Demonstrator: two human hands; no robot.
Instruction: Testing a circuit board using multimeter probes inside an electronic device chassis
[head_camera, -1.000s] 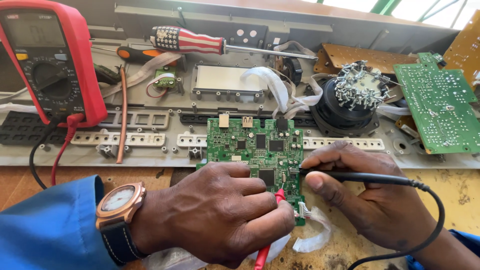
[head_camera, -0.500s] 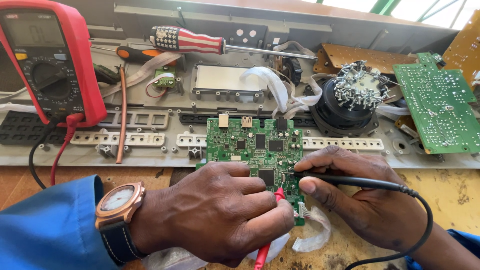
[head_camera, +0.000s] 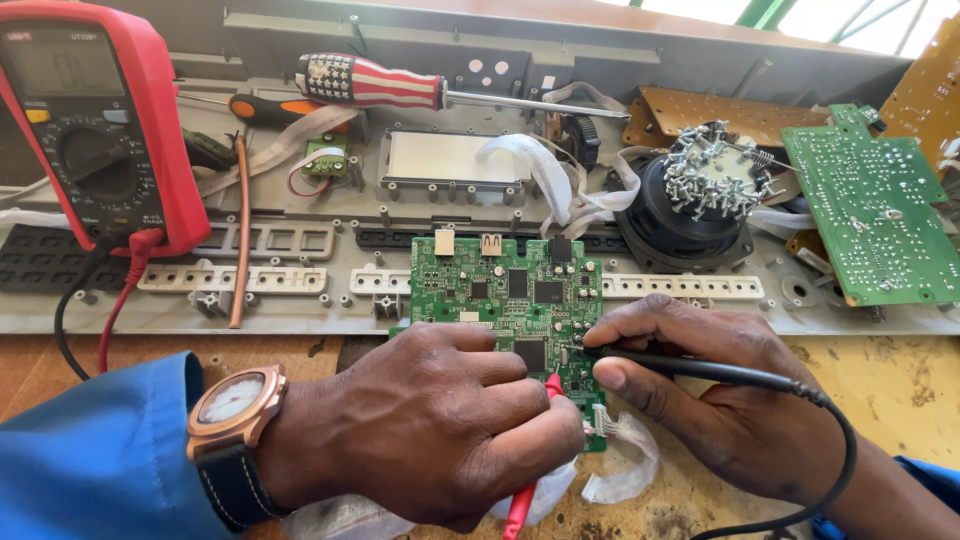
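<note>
Left hand (head_camera: 440, 430) grips red probe (head_camera: 527, 490), right hand (head_camera: 720, 400) grips black probe (head_camera: 700, 368); both tips on green circuit board (head_camera: 500, 290); red multimeter (head_camera: 95, 120) far left.

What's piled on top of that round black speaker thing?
A heap of small silver screws sits on the black speaker, clinging to its top. They cover most of that face, so what lies beneath them cannot be seen. White ribbon cable lies beside it.
</note>
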